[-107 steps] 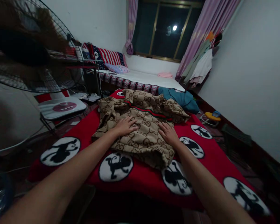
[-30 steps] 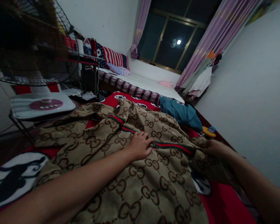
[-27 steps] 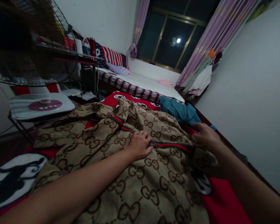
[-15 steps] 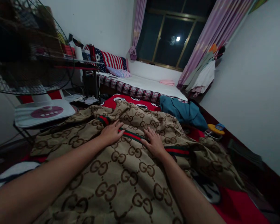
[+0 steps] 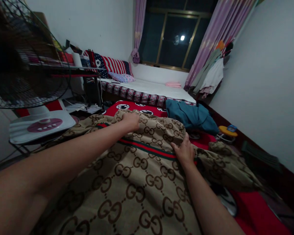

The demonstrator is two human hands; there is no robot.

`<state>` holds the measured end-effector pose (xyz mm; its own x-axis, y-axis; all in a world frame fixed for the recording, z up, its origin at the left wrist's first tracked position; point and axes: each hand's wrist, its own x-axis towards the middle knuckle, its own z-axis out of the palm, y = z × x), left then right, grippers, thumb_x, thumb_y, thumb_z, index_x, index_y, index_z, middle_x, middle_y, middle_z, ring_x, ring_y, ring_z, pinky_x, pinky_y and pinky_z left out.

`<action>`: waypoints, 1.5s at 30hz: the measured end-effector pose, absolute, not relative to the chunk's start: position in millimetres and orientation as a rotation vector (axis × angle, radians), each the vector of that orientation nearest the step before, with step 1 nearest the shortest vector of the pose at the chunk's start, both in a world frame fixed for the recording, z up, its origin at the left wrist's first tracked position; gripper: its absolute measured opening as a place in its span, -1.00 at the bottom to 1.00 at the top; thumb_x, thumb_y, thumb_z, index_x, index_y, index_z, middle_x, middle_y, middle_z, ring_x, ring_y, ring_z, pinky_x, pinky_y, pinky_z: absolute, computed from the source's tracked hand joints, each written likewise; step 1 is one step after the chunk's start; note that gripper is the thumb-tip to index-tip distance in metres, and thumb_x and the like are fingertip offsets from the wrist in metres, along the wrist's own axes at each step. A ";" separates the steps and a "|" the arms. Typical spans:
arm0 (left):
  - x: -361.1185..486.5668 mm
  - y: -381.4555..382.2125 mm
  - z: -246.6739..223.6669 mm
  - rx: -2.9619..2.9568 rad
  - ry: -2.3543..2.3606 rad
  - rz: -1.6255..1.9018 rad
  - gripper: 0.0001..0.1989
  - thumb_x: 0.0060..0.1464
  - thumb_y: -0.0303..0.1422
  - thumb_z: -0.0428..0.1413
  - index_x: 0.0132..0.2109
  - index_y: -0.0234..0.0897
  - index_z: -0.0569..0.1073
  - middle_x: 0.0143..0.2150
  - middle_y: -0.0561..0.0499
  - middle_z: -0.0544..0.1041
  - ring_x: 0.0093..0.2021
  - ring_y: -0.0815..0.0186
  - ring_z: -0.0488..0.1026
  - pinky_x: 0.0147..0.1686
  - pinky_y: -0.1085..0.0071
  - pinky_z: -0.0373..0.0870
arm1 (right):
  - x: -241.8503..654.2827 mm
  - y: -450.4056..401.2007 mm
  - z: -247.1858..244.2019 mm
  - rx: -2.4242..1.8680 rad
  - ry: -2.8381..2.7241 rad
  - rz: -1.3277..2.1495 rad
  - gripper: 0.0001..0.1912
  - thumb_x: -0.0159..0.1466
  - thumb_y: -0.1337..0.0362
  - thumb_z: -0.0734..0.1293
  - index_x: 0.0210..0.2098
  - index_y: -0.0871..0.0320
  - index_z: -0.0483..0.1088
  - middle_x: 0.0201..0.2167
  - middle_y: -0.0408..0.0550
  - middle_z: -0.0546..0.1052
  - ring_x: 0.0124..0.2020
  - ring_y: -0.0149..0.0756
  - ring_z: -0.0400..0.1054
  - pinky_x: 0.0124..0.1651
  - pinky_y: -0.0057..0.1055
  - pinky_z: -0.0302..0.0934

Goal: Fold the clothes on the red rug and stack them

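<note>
A tan jacket (image 5: pixel 147 176) with a brown double-G pattern lies spread out in front of me, crossed by a green-red-green stripe. Its sleeve (image 5: pixel 225 163) stretches off to the right. My left hand (image 5: pixel 131 121) is closed on the jacket's cloth near the far edge, beyond the stripe; its fingertips are hidden. Farther right, my right hand (image 5: pixel 185 151) rests on the jacket by the stripe's right end, fingers stretched forward and thumb apart. Beneath the jacket is a red cloth (image 5: pixel 252 209) with black-and-white round prints.
A teal cloth (image 5: pixel 191 116) lies bunched beyond the jacket. At the left stands a fan (image 5: pixel 39 125), beside a cluttered desk (image 5: pixel 88 73). A white-topped bed (image 5: pixel 152 88) lies under the window. To the right is a yellow stool (image 5: pixel 227 131), near the wall.
My left hand has moved forward past the stripe and closed on the cloth. My right hand has slid to the right and slightly forward. The view has shifted a little.
</note>
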<state>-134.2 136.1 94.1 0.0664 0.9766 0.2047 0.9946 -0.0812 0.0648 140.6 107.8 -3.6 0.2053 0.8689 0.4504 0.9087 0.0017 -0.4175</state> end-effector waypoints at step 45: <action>-115.5 124.0 4.0 -2.670 -1.739 -0.440 -0.35 0.22 0.03 -0.15 0.36 -0.13 0.07 0.34 -0.10 0.19 0.33 0.11 0.10 0.25 0.26 0.06 | 115.8 107.7 -0.1 -1.922 -2.319 -0.002 -0.43 0.36 0.00 0.06 0.30 0.02 0.10 0.35 -0.01 0.09 0.36 -0.01 -0.11 0.25 0.27 -0.21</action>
